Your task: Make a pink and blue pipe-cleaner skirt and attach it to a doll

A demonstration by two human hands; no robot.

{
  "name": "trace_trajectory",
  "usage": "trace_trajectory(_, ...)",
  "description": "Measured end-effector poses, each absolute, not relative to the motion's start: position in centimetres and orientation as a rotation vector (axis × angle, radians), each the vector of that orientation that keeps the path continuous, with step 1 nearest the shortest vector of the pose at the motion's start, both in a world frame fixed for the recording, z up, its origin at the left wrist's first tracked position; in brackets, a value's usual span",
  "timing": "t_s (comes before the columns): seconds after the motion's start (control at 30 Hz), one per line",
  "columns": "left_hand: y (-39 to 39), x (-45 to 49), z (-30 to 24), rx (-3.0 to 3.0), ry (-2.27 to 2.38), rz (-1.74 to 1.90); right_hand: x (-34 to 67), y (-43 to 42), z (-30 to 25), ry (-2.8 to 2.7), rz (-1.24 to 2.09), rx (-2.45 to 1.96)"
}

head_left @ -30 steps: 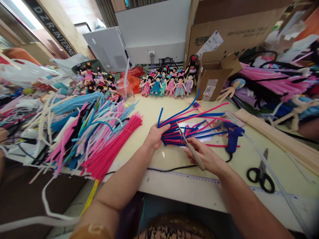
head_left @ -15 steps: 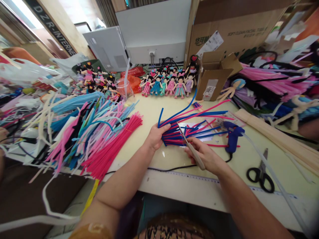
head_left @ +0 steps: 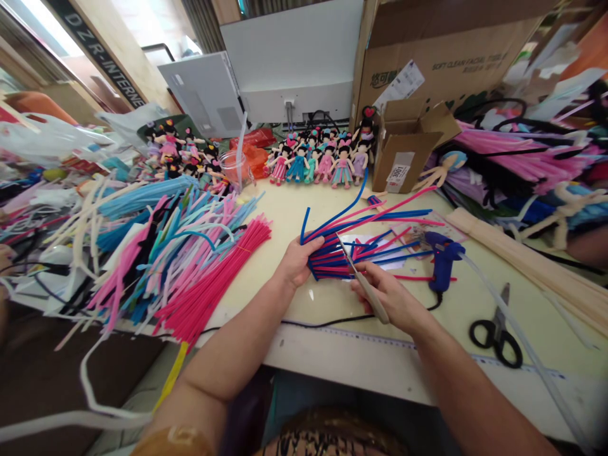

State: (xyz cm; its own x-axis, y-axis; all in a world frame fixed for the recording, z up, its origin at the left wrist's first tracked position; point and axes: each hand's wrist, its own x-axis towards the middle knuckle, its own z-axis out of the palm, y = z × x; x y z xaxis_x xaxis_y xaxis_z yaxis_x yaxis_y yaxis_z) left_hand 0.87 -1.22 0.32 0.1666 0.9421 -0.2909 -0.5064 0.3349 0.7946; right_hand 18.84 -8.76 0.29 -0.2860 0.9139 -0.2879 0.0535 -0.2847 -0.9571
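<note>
My left hand [head_left: 298, 259] is closed around one end of a fanned bunch of blue and pink pipe cleaners [head_left: 375, 218], whose free ends spread to the right. My right hand [head_left: 382, 291] grips the beige handle of a pair of scissors [head_left: 367, 292]. The scissors' metal blade points up and left, across the middle of the bunch. Whether it touches a strand I cannot tell. Right of my right hand lies a blue glue gun [head_left: 441, 261], close to the tips of several strands.
A pink pipe cleaner bundle [head_left: 216, 278] and mixed coloured stems [head_left: 190, 240] cover the left. Black-handled scissors [head_left: 498, 332] lie at the right. Small dolls [head_left: 323, 161] stand at the back beside a cardboard box [head_left: 403, 149]. A black cable [head_left: 327, 324] runs along the front.
The free ends of the upper blue and pink strands have shifted slightly to the left. Both hands and the scissors stay almost where they were.
</note>
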Motion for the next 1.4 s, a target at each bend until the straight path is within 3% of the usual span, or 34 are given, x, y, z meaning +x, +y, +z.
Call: trace_trajectory(1.4, -1.3, 0.9, 0.6, 0.593, 0.842, 1.078, 19.6, -8.7, 1.1, -1.432, 1.624, -1.311)
